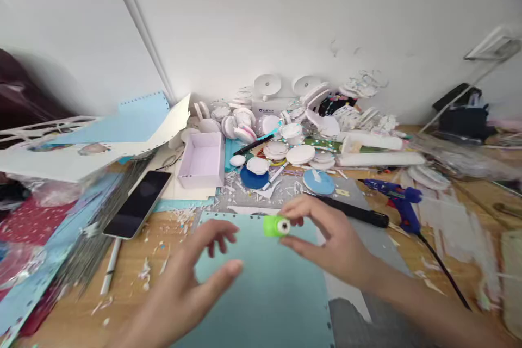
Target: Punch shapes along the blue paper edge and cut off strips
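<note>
Green punch (pixel 271 226) between fingertips of the right hand (pixel 332 234), left hand (pixel 191 277) unclenched, open-topped lilac box (pixel 202 180) beyond.

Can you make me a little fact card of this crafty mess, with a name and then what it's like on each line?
Right grip: pinching a green punch between thumb and fingers
Left grip: open, holding nothing, near the punch
Sheet: light blue, small holes dotted along its far edge
Left side: phone, dark screen
Right side: blue glue gun with black cord
Behind: pale box; white discs in a messy pile
</note>
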Motion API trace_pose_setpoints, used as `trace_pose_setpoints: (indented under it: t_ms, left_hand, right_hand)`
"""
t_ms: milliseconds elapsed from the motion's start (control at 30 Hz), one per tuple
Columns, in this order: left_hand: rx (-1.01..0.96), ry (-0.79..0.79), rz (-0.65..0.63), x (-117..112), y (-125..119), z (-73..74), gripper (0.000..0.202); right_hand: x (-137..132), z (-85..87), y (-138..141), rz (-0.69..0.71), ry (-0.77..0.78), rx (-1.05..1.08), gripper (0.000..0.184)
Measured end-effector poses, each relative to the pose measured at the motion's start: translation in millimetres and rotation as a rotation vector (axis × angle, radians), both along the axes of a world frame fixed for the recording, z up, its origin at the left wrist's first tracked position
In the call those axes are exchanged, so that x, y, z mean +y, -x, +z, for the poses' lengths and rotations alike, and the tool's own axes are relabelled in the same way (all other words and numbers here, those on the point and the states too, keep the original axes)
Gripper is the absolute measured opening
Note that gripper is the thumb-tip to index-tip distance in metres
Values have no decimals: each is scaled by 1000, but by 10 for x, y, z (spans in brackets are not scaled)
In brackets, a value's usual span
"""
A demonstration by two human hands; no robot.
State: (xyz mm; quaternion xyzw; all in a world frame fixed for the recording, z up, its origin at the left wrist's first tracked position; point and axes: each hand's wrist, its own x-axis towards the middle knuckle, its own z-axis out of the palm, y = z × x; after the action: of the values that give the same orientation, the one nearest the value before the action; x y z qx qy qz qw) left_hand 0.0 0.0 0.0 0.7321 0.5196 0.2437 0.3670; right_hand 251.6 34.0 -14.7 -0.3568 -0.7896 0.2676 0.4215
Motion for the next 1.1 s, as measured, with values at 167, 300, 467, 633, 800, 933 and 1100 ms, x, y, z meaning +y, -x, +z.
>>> trace_pose_setpoints:
  t_ms: [167,300,467,633,800,933,1100]
  left_hand:
    - [-66,107,-245,72,-326,75,30]
    - [-96,105,-242,-3,-306,33,20]
    - [-93,88,-220,-103,-227,-59,15]
    - [-161,142,-200,-69,-233,-150,20]
    - [-245,308,-132,21,-207,-237,33]
    - [-294,368,-142,52,-211,-277,40]
    - [-301,327,-205,91,-253,-248,42]
  right_hand:
    - [-230,-40,142,278,-113,-79,26]
    - [-199,-154,-55,145,-128,-292,20]
    - [-6,-530,-491,-223,-187,-733,18]
    - [21,-769,-840,-297,-174,-861,22]
    - [-54,-744,-1127,-428,-166,-989,24]
    - [-116,-633,-1116,-450,-159,-964,20]
    - [-290,-298,-630,-230,18,-553,19]
